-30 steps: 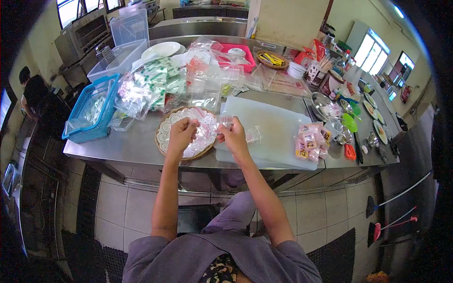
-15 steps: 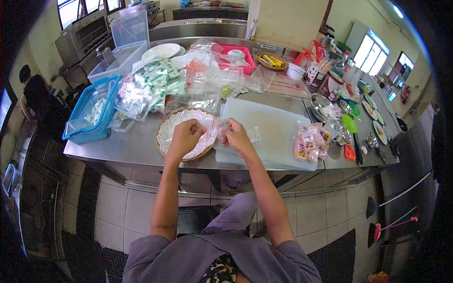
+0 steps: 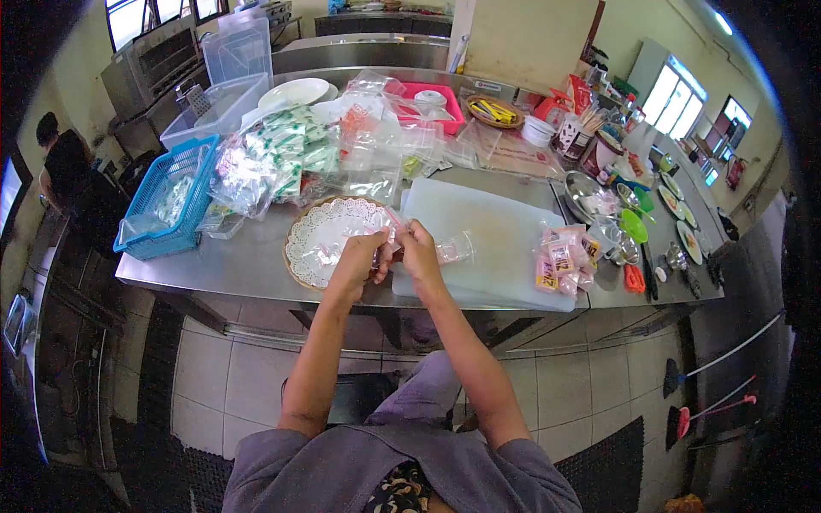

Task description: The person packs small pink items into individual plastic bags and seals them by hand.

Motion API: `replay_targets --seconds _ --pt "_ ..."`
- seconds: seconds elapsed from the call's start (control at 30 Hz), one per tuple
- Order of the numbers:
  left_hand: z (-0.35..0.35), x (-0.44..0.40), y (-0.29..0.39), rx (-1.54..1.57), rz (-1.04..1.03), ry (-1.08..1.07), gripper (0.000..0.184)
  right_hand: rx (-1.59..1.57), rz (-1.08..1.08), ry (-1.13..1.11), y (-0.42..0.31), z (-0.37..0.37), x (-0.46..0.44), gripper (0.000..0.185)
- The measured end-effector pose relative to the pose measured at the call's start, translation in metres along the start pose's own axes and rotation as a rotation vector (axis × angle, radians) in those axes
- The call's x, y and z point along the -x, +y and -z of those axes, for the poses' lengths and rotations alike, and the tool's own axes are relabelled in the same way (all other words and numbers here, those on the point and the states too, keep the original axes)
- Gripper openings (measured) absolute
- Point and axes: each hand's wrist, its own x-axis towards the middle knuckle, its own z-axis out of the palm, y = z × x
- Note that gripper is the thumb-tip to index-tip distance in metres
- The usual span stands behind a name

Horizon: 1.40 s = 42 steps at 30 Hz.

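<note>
while hands (image 3: 359, 262) pinch, clear plastic (image 3: 394, 218) shows pinkish edge

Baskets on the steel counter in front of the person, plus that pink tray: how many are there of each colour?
Blue: 1, the blue basket at the left.
Brown: 2, the doily-lined basket and the small basket holding yellow things.
Pink: 1, the pink tray at the back.
Total: 4.
</note>
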Motion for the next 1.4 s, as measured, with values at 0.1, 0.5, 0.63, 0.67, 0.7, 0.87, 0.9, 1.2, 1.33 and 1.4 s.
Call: replay_targets --seconds 0.1,0.5,0.63,0.67,0.7,0.87,0.9,1.2,1.33,1.4 --pt "-0.003 0.001 0.0 -0.012 0.016 0.052 0.039 -0.325 -0.088 0.0 -0.047 -0.011 0.031 0.018" --pt "-0.002 0.002 -0.002 -0.272 -0.09 -0.001 0.031 -0.109 -0.032 0.084 -0.037 -0.006 0.011 0.021" --pt "0.006 0.001 -0.001 -0.273 -0.207 0.022 0.026 0.055 0.07 0.11 -0.042 0.006 0.007 0.022" --pt "0.008 0.002 0.003 -0.277 -0.211 0.043 0.026 0.098 0.098 0.121 -0.043 0.009 0.006 0.022" --pt "0.006 0.008 0.011 -0.28 -0.216 0.063 0.026 0.142 0.126 0.131 -0.045 0.011 0.007 0.023" --pt "0.021 -0.003 0.014 -0.213 -0.249 0.111 0.019 0.136 0.137 0.04 -0.049 0.014 0.011 0.022" --pt "0.019 -0.003 0.015 -0.194 -0.283 0.125 0.021 0.113 0.128 0.001 -0.048 0.014 0.012 0.022" --pt "-0.005 -0.005 0.007 0.057 -0.509 0.276 0.015 0.089 0.114 -0.028 -0.044 0.002 0.021 0.024" --pt "-0.001 -0.005 0.006 -0.151 -0.797 0.378 0.016 0.052 -0.072 -0.068 -0.051 0.008 0.029 0.022" --pt "-0.004 -0.001 0.01 -0.178 -0.874 0.391 0.015 0.051 -0.095 -0.055 -0.057 0.006 0.033 0.026"
